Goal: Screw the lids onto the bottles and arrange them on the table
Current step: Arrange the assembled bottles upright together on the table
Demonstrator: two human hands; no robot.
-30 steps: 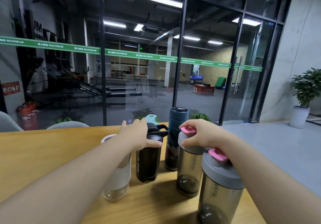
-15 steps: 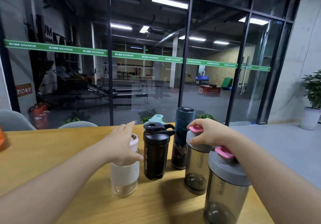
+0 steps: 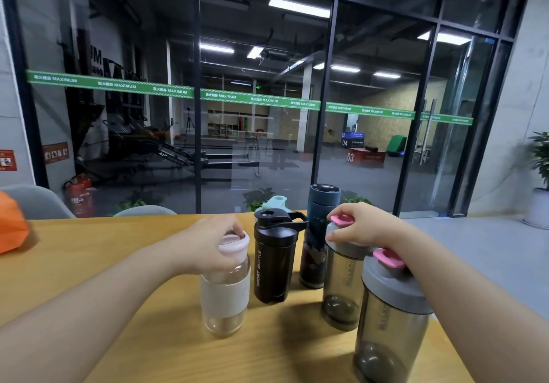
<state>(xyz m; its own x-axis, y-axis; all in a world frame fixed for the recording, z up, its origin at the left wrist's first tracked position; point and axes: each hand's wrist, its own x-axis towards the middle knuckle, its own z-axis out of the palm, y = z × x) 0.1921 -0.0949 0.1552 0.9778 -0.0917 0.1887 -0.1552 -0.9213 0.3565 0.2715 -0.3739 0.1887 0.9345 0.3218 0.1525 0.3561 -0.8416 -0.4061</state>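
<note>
Several lidded bottles stand on the wooden table [image 3: 104, 278]. My left hand [image 3: 208, 246] grips the pale pink lid of the clear bottle with a white sleeve [image 3: 224, 296]. To its right stands a black sport bottle [image 3: 274, 267], with a light blue lid [image 3: 274, 203] showing behind it. A tall dark blue flask [image 3: 318, 234] stands further right. My right hand [image 3: 362, 228] grips the grey lid of a smoky shaker bottle [image 3: 341, 290] with a pink cap. A second smoky shaker with a pink cap [image 3: 389, 323] stands nearest, under my right forearm.
An orange object [image 3: 12, 225] lies at the table's left edge. Two grey chair backs [image 3: 35, 201] rise behind the far edge, in front of a glass wall. The table's right edge runs close beside the shakers. A potted plant [image 3: 539, 174] stands on the floor at right.
My left hand left the black sport bottle, moved left, and now grips the pink lid of the clear bottle. My right hand stays on the shaker lid.
</note>
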